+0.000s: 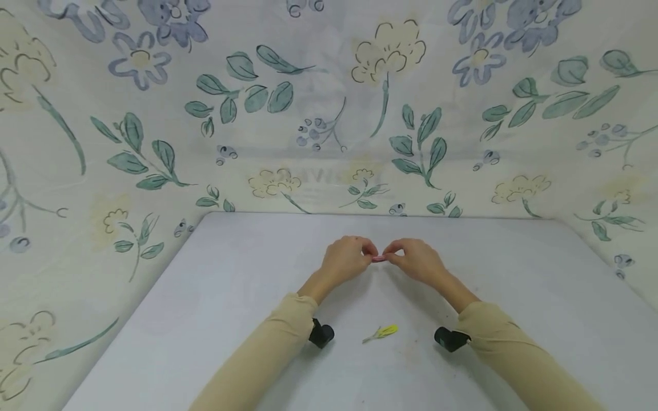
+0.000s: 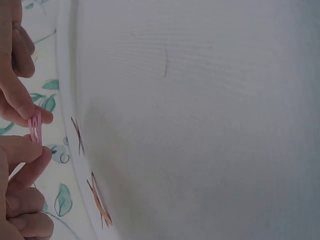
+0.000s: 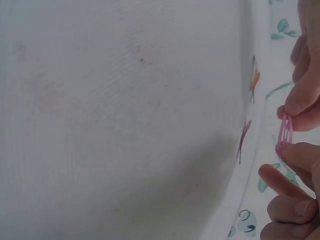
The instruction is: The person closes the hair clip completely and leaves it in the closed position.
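A small pink snap hair clip (image 2: 35, 128) is held between both hands above the far part of the white table. My left hand (image 1: 347, 258) pinches one end of it between thumb and finger. At the other end, the thumb and finger of my right hand (image 1: 416, 260) grip it. Slots between the clip's narrow bars show in the right wrist view, where the pink clip (image 3: 285, 134) spans the gap between the fingertips. Nearer the body, a yellow hair clip (image 1: 388, 330) lies on the table between the forearms, its thin prongs spread toward the left.
The white table (image 1: 216, 274) meets a floral cloth backdrop (image 1: 319, 154) at its back and sides. A black wrist camera (image 1: 323, 334) sits by the left sleeve, and another black camera (image 1: 449, 339) by the right sleeve, both low over the table.
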Tool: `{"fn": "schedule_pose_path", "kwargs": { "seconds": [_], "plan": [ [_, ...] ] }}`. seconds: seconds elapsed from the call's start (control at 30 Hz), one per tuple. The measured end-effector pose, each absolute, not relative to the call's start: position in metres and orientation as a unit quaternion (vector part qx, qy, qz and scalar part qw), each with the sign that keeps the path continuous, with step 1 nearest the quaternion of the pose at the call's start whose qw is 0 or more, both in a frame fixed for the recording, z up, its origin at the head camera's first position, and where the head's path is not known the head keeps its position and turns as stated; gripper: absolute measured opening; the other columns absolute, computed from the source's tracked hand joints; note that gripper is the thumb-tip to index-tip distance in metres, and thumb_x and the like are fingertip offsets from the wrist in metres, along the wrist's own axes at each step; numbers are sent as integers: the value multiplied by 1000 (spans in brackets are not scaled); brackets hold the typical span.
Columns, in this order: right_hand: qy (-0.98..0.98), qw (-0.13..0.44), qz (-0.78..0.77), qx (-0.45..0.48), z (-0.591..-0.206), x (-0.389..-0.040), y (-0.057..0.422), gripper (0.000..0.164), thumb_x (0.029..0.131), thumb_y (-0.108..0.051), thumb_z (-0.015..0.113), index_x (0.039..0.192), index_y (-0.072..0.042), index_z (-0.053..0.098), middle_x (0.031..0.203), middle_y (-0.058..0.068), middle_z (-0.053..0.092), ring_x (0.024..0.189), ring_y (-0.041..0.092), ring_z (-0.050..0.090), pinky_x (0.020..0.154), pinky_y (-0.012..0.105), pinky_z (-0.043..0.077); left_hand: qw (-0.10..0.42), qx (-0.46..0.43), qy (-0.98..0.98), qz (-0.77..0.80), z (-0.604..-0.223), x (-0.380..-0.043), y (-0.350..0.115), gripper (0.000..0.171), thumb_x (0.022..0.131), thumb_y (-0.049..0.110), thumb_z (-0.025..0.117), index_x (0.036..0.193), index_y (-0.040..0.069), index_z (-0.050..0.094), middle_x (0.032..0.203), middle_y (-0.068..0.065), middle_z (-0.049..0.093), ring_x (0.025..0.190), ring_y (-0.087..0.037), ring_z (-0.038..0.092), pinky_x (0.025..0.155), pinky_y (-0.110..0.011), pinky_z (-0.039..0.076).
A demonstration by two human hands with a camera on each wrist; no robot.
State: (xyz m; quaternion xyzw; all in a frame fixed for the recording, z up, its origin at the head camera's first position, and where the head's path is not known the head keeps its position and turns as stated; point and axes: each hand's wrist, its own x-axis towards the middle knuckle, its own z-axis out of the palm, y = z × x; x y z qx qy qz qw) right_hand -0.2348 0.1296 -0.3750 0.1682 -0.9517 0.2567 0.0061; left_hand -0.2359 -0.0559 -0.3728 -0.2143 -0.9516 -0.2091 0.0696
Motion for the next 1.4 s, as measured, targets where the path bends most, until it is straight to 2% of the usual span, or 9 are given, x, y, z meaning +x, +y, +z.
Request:
{"fn": "schedule_pose_path", "kwargs": {
  "seconds": [0.47,0.83,1.4],
  "plan": [
    [-963,-15,222,154,-386,-239,126,20,95,-21,65,110,-11,74,115,8,71,111,30,62,95,49,48,21,-210,-961,-181,-379,-239,-49,13,91,13,67,99,18,77,97,2,72,89,-17,60,81,-36,50],
    [-967,-6,195,164,-390,-240,123,17,94,-19,66,107,-11,75,112,7,72,109,29,64,93,47,50,30,-225,-963,-143,-384,-244,-51,13,88,11,68,92,19,77,93,5,73,87,-15,63,74,-34,51],
    [-973,-17,173,151,-388,-237,121,17,93,-19,68,107,-13,77,112,8,71,109,30,64,91,48,51,19,-223,-966,-131,-385,-241,-51,10,89,14,69,94,18,77,91,4,72,87,-15,64,74,-33,52]
  ]
}}
